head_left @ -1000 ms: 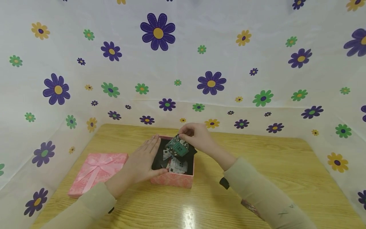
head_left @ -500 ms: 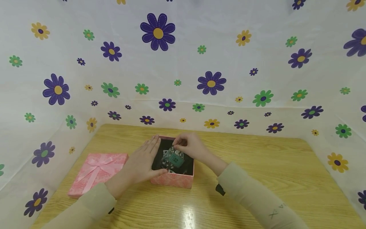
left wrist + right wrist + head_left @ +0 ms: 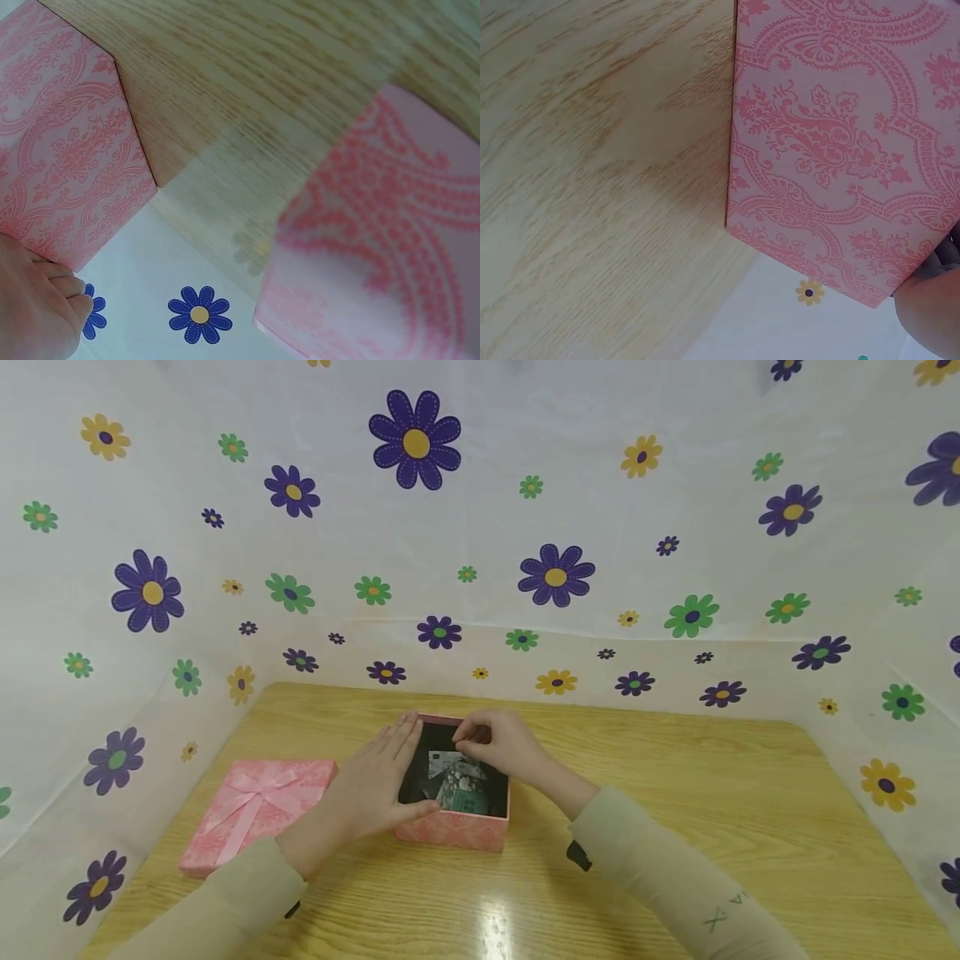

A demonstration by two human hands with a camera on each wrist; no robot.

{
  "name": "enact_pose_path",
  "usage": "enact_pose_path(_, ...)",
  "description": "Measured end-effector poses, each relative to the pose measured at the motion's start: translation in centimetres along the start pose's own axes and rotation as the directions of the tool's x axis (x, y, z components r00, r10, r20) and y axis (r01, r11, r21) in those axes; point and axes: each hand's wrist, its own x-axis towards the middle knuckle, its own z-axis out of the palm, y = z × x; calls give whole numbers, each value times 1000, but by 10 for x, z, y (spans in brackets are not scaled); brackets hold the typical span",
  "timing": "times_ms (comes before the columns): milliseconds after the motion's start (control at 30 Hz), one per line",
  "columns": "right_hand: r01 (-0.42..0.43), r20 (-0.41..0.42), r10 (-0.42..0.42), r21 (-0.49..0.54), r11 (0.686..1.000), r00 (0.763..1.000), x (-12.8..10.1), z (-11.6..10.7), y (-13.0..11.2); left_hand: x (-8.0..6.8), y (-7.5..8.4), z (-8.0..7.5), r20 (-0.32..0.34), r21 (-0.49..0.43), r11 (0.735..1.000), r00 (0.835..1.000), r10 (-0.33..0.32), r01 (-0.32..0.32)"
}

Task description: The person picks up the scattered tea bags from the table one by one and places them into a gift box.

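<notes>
An open pink patterned box (image 3: 452, 832) stands mid-table, with dark lining. Several small printed packets (image 3: 459, 781) lie inside, a green one at the front right. My left hand (image 3: 375, 785) lies flat against the box's left side, fingers straight and thumb at the front left corner. Over the far right rim hovers my right hand (image 3: 487, 743), its fingers curled with thumb and forefinger close together just above the packets; whether they still pinch one is unclear. The left wrist view shows the box wall (image 3: 67, 150) and my left hand (image 3: 34, 304). The right wrist view shows the box wall (image 3: 840, 150).
The pink lid with a ribbon bow (image 3: 258, 810) lies left of the box, blurred in the left wrist view as the lid (image 3: 390, 240). Flower-printed white cloth (image 3: 480, 527) walls the wooden table (image 3: 675, 793) on three sides.
My right hand came down from above the box with the green packet. The packet now lies lower inside the box. My left hand has stayed put.
</notes>
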Motion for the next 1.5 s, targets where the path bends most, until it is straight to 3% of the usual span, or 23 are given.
enact_pose_path(367,-54,-32,55,39,998,998,-12,-17,1,2,1,0,-5,8,1000,1000,8,-8)
enact_pose_path(700,-37,-65,40,36,999,997,-33,-41,6,1,1,0,5,16,1000,1000,2,-2)
enact_pose_path(1133,-102,-72,104,37,994,992,-81,-78,23,0,2,0,7,17,1000,1000,6,-6)
enact_pose_path(1500,-154,-108,148,-50,987,983,-128,-111,37,2,2,2,-3,5,1000,1000,-6,6)
